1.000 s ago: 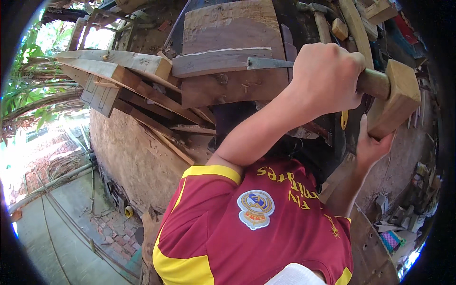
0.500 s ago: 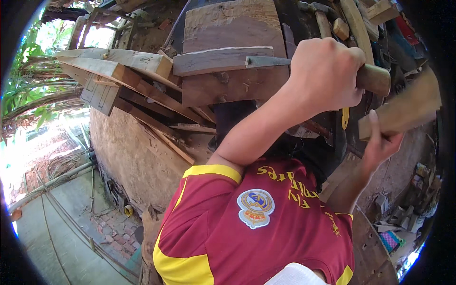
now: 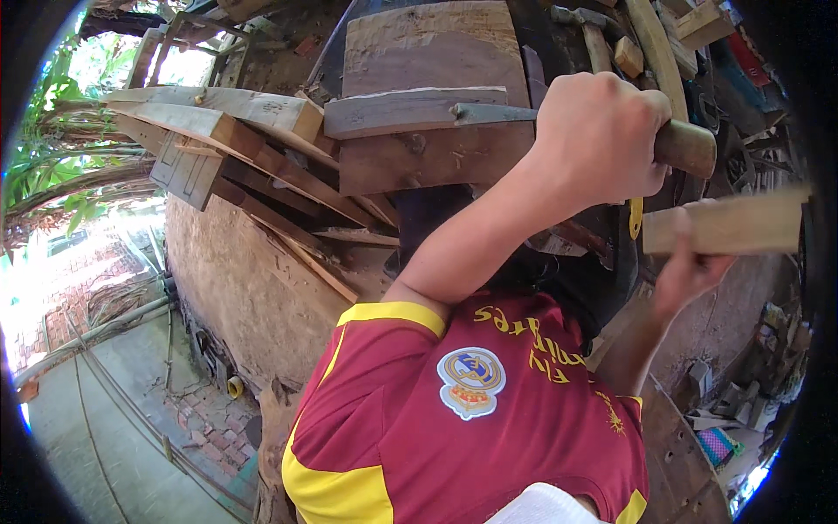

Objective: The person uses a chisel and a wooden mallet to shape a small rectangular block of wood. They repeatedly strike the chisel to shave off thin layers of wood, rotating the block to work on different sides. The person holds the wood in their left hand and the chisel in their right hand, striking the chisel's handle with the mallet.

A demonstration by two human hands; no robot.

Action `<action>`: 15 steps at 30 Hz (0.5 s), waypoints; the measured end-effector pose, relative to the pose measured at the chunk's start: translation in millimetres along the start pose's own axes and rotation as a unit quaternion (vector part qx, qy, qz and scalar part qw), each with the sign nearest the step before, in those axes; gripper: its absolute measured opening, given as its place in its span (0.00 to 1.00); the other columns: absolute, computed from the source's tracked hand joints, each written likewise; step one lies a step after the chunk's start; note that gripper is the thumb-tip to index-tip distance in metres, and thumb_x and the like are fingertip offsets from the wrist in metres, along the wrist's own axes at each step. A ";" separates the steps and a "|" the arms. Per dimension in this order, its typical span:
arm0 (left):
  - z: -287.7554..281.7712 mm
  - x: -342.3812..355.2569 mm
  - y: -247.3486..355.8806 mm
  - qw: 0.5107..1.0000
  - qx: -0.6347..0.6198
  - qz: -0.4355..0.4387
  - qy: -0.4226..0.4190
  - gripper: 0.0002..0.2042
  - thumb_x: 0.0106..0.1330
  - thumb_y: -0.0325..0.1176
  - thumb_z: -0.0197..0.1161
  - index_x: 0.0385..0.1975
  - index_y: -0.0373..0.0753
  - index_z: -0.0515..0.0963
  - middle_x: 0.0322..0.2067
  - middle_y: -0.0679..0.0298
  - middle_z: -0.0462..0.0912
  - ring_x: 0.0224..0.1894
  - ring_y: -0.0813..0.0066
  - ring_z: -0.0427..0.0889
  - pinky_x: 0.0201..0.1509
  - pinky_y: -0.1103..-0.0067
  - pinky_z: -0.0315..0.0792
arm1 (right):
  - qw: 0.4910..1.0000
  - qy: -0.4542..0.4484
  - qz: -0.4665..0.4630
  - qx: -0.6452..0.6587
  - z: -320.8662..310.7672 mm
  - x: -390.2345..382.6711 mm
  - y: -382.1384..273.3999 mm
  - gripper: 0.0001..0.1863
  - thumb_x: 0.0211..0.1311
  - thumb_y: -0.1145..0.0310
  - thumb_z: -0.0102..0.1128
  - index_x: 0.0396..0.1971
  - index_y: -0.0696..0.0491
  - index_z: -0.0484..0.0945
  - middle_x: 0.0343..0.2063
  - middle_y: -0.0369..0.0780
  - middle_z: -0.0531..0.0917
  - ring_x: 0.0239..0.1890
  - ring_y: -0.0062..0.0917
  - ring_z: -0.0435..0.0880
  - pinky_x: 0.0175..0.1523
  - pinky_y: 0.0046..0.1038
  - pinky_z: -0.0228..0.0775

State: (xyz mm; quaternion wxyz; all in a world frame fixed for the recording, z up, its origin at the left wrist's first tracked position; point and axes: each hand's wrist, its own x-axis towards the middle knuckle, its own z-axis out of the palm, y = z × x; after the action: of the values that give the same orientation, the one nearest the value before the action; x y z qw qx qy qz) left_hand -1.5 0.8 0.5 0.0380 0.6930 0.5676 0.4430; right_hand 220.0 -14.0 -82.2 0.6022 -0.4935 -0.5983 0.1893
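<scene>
My left hand (image 3: 601, 140) is wrapped round the wooden handle (image 3: 688, 148) of a chisel. The chisel's blade (image 3: 493, 113) points left, its tip overlapping the right part of a narrow grey wooden strip (image 3: 393, 113). Whether the tip touches the strip I cannot tell. That strip lies across a wide brown board (image 3: 419, 159). To the right, my right hand (image 3: 690, 271) is closed on a rectangular wooden block (image 3: 733, 223), its far end blurred. The block is below the handle's butt and apart from it.
Long planks (image 3: 253, 153) fan out to the left of the board. A hammer (image 3: 595, 39) and a small wood block (image 3: 628, 57) lie at the back right. A yellow strip-like thing (image 3: 635, 218) shows below my left hand. Wood scraps (image 3: 742, 402) are piled at the lower right.
My right hand has swung the wooden block from a slant to nearly level, its near end shifting left. My left hand and the chisel have barely moved.
</scene>
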 end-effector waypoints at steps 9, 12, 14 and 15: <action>-1.5 -0.5 -0.5 1.000 0.001 -0.001 -0.002 0.11 0.32 0.38 0.68 0.18 0.43 0.78 0.15 0.57 0.76 0.22 0.55 0.79 0.27 0.67 0.74 | 0.998 -0.002 -0.004 0.069 11.5 8.3 -22.3 0.29 0.46 0.74 0.73 0.48 0.64 0.70 0.41 0.45 0.78 0.40 0.24 0.78 0.45 0.27 0.73; -0.1 -1.2 -2.3 1.000 0.007 -0.002 -0.001 0.11 0.32 0.38 0.68 0.18 0.44 0.78 0.15 0.58 0.76 0.22 0.55 0.79 0.27 0.67 0.74 | 0.974 -0.013 -0.141 -0.177 2.8 9.7 1.1 0.28 0.45 0.75 0.72 0.48 0.62 0.71 0.42 0.46 0.79 0.41 0.27 0.79 0.45 0.30 0.73; 0.1 -1.4 -2.4 1.000 0.008 -0.002 0.001 0.11 0.32 0.38 0.68 0.18 0.44 0.78 0.14 0.58 0.76 0.22 0.55 0.79 0.27 0.67 0.74 | 0.994 -0.039 -0.012 -0.102 -5.5 10.3 -0.5 0.30 0.44 0.73 0.73 0.49 0.62 0.71 0.42 0.46 0.79 0.42 0.28 0.79 0.47 0.30 0.72; 0.2 -1.8 -2.6 1.000 0.007 -0.002 0.001 0.11 0.32 0.38 0.68 0.18 0.44 0.78 0.14 0.58 0.76 0.21 0.55 0.79 0.27 0.67 0.74 | 0.995 -0.051 0.053 -0.065 -7.4 10.7 -4.0 0.31 0.44 0.72 0.73 0.50 0.62 0.70 0.43 0.46 0.79 0.42 0.29 0.79 0.47 0.30 0.72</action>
State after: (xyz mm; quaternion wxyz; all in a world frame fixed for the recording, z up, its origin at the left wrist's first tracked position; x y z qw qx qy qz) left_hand -3.3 0.4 -2.1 0.0340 0.6914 0.5722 0.4399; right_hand 227.6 -9.7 -71.7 0.5270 -0.5519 -0.6123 0.2067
